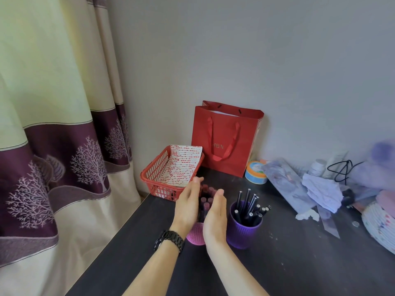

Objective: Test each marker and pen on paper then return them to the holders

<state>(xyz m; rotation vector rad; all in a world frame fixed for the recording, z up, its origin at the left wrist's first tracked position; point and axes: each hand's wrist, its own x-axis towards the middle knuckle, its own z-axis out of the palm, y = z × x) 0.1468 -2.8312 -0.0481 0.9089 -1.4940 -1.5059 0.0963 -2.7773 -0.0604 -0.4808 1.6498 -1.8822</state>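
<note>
A pink perforated holder [195, 233] stands on the dark desk [288, 263] with several dark-red capped markers [206, 198] sticking up from it. My left hand [188, 207], with a black watch on its wrist, and my right hand [215, 218] flank the markers with straight fingers, palms facing each other. Whether the palms touch the markers I cannot tell. Just right of them a purple perforated holder [242, 228] carries several black pens [250, 207].
A red mesh basket [152, 175] with a printed sheet stands behind the holders. A red paper bag [223, 138] leans on the wall. Crumpled paper [320, 192], a round tin [255, 173] and clutter fill the right side. A curtain [53, 124] hangs left of the desk's edge.
</note>
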